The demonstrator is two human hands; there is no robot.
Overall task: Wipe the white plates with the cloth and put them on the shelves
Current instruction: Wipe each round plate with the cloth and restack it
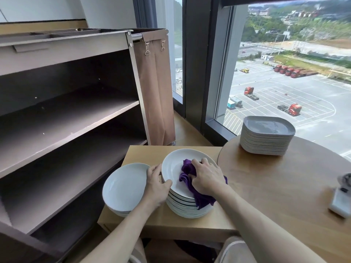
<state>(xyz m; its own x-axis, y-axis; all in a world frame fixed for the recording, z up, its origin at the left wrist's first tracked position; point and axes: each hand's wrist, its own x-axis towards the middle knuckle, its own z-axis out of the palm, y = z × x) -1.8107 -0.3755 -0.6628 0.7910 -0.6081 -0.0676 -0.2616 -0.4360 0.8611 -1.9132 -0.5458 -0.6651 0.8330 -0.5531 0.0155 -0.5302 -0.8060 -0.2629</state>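
Early stage: shelves at 10 o'clock hold no plates yet. R hand is clamped on the bunched purple cloth, pressing it into the top plate of the tall stack on the bench. L hand grips that plate's rim at 9 o'clock. The smaller stack just beside, at 9 o'clock, is prob. wiped. Plate is round, so no long axis; hollow faces up. Cloth runs approx. 11 to 5 o'clock.
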